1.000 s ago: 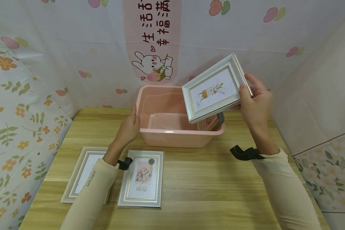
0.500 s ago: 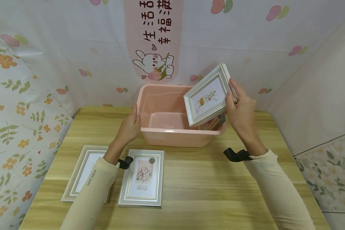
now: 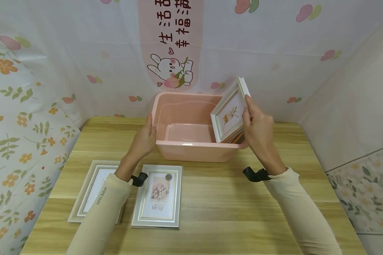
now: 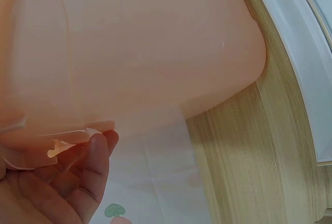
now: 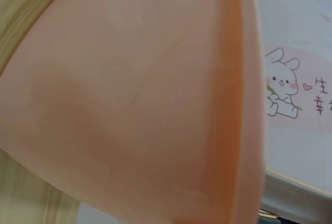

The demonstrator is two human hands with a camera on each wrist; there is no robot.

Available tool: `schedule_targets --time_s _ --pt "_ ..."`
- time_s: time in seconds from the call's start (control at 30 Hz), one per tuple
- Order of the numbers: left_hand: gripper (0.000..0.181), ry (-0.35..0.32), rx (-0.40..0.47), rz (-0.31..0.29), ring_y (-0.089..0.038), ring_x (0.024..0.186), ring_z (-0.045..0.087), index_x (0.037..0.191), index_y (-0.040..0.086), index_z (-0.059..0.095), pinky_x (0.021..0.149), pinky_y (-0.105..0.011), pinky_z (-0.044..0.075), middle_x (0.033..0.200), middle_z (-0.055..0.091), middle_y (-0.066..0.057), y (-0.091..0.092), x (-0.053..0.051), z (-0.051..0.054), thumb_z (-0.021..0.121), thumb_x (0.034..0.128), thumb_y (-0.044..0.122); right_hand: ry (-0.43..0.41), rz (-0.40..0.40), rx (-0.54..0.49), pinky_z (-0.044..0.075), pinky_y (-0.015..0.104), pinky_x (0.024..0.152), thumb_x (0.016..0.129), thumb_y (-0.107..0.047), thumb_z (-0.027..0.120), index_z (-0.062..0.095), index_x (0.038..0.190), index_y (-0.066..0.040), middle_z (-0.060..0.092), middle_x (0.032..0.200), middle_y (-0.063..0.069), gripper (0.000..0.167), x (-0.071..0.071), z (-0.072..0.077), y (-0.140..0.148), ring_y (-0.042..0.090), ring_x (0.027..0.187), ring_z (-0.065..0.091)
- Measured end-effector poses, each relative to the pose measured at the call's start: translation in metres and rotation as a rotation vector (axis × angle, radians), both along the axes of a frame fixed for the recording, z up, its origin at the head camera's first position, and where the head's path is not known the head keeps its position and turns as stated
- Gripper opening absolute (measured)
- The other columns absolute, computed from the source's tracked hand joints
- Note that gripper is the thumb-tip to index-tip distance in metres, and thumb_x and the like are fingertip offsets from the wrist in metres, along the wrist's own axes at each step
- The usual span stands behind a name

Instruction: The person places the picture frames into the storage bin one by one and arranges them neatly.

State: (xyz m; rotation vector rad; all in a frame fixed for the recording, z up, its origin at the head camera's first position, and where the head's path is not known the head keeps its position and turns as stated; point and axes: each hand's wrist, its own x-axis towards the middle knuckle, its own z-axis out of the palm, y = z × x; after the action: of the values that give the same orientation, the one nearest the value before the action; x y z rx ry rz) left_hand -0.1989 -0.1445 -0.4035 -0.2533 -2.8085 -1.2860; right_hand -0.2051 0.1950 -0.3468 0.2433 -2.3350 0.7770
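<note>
A pink plastic basin (image 3: 198, 151) stands at the back of the wooden table. My left hand (image 3: 143, 141) grips its left rim, with fingers curled under the edge (image 4: 96, 172) in the left wrist view. At the basin's right end my right hand (image 3: 259, 124) pinches a white picture frame (image 3: 231, 115) by its right edge. That frame leans steeply, its lower part inside the basin, and its print shows a small plant. Beneath it, another frame with a dark and gold edge (image 3: 238, 138) is mostly hidden. In the right wrist view the basin's outer wall (image 5: 129, 89) covers most of the picture.
Two more picture frames lie flat on the table: a silvery one with a flower print (image 3: 157, 196) and a pale one (image 3: 94, 191) partly under my left sleeve (image 3: 99, 216). A printed cloth (image 3: 115, 53) hangs close behind the basin.
My right hand has moved left and down with the white picture frame, which now tilts more steeply and sits lower in the basin. My left hand has stayed on the rim.
</note>
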Motion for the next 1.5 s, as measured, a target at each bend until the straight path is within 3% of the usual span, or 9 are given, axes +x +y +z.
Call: schedule_targets --time_s 0.13,0.27,0.33,0.43,0.53,0.67,0.93,1.17,1.5 --pt "0.058 -0.007 0.006 0.003 -0.043 0.13 0.049 0.155 -0.007 0.006 0.108 -0.056 0.038 0.152 0.033 -0.033 0.0 -0.001 0.0 0.03 0.1064 0.012 -0.027 -0.021 0.03 0.028 0.027 0.041 0.101 -0.011 0.048 0.059 0.138 -0.008 0.07 0.105 0.026 0.039 0.001 -0.004 -0.003 0.027 0.052 0.052" --pt "0.058 -0.014 0.004 0.003 -0.043 0.131 0.047 0.155 -0.008 0.006 0.109 -0.055 0.037 0.153 0.032 -0.032 0.0 -0.002 0.0 0.03 0.1066 0.012 -0.046 -0.057 0.078 0.03 0.037 0.042 0.102 -0.014 0.047 0.059 0.138 -0.006 0.068 0.083 0.026 0.039 0.001 -0.008 -0.007 0.028 0.05 0.046" --pt "0.058 -0.016 0.004 0.003 -0.042 0.131 0.047 0.155 -0.008 0.006 0.109 -0.055 0.037 0.153 0.032 -0.032 0.0 -0.002 0.0 0.03 0.1067 0.013 -0.047 -0.086 0.11 0.04 0.044 0.045 0.101 -0.014 0.047 0.06 0.137 -0.006 0.066 0.076 0.026 0.038 0.002 -0.012 -0.009 0.033 0.051 0.051" --pt "0.058 -0.018 0.0 0.004 -0.043 0.129 0.049 0.155 -0.008 0.005 0.108 -0.055 0.038 0.152 0.033 -0.032 0.0 -0.002 -0.001 0.029 0.1068 0.013 -0.06 -0.135 0.155 0.055 0.058 0.069 0.101 -0.014 0.047 0.061 0.136 -0.009 0.071 0.094 0.029 0.039 0.003 -0.016 -0.013 0.046 0.073 0.067" --pt "0.058 -0.015 -0.005 0.007 -0.044 0.129 0.049 0.155 -0.008 0.006 0.108 -0.056 0.038 0.152 0.033 -0.033 0.0 -0.002 -0.001 0.03 0.1067 0.013 -0.07 -0.168 0.182 0.043 0.067 0.096 0.101 -0.015 0.048 0.062 0.136 -0.01 0.066 0.118 0.029 0.038 0.004 -0.02 -0.015 0.055 0.1 0.064" --pt "0.058 -0.012 -0.007 0.008 -0.044 0.129 0.049 0.155 -0.008 0.007 0.107 -0.056 0.038 0.15 0.035 -0.033 0.0 -0.002 -0.002 0.03 0.1065 0.013 -0.09 -0.188 0.217 0.036 0.065 0.106 0.101 -0.016 0.05 0.062 0.136 -0.011 0.063 0.125 0.03 0.038 0.004 -0.026 -0.018 0.051 0.106 0.063" --pt "0.058 -0.021 0.0 0.003 -0.041 0.105 0.059 0.156 -0.006 0.005 0.098 -0.055 0.045 0.144 0.043 -0.036 0.003 -0.001 -0.001 0.03 0.1065 0.013 -0.068 -0.235 0.307 0.037 0.067 0.104 0.1 -0.016 0.05 0.063 0.133 -0.009 0.062 0.123 0.032 0.036 0.001 -0.038 -0.02 0.052 0.113 0.06" --pt "0.059 -0.027 0.001 0.006 -0.045 0.124 0.053 0.156 -0.006 0.004 0.105 -0.057 0.041 0.148 0.037 -0.035 0.002 -0.001 0.001 0.029 0.1067 0.014 -0.066 -0.254 0.333 0.034 0.068 0.105 0.1 -0.016 0.05 0.064 0.13 -0.005 0.06 0.127 0.032 0.035 -0.001 -0.041 -0.022 0.052 0.122 0.053" --pt "0.059 -0.027 -0.01 0.01 -0.045 0.126 0.051 0.156 -0.006 0.004 0.105 -0.057 0.04 0.15 0.035 -0.035 -0.001 -0.002 0.0 0.029 0.1065 0.014 -0.123 -0.233 0.325 0.034 0.067 0.107 0.098 -0.016 0.051 0.062 0.121 0.007 0.056 0.132 0.034 0.035 0.002 -0.04 -0.026 0.051 0.131 0.046"
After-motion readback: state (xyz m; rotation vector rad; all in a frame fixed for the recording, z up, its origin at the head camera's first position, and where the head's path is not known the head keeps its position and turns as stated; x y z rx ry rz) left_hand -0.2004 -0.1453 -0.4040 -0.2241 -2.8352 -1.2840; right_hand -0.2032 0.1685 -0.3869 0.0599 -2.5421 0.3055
